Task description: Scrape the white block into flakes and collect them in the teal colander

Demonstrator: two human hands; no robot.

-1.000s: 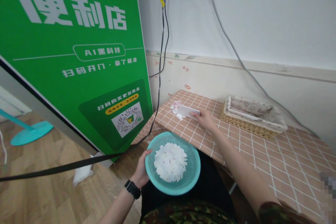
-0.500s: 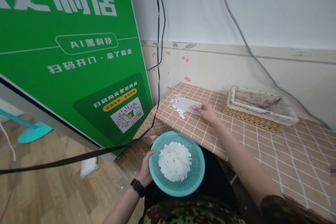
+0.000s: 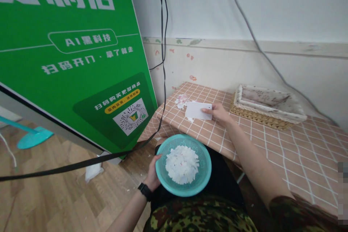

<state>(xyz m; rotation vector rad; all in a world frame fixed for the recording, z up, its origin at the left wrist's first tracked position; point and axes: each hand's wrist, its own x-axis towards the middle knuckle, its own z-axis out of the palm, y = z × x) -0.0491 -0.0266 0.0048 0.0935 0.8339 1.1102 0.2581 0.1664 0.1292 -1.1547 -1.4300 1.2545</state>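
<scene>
My left hand (image 3: pixel 153 174) grips the rim of a round teal plastic colander (image 3: pixel 205 175), which sits below the table's front edge. A heap of torn white paper scraps (image 3: pixel 182 164) lies inside it. Out over the table, my right hand (image 3: pixel 219 113) is closed on the right end of a flat white plastic scraper (image 3: pixel 196 111), thumb on top. The scraper rests against the tablecloth, and a few scraps stick out from under its near edge. More white and pinkish paper scraps (image 3: pixel 180 100) lie just to its left.
A wicker basket (image 3: pixel 261 117) with a cloth lining stands on the checked tablecloth (image 3: pixel 272 145), right of my arm. A green sign panel (image 3: pixel 89 87) rises at the left. A black strap (image 3: pixel 108 157) crosses in front of it. White plastic (image 3: pixel 92 172) lies on the wooden floor.
My right hand has drawn the scraper toward the table's near edge and slightly right, covering some loose scraps. The colander stays in my left hand at nearly the same place. The view has shifted slightly.
</scene>
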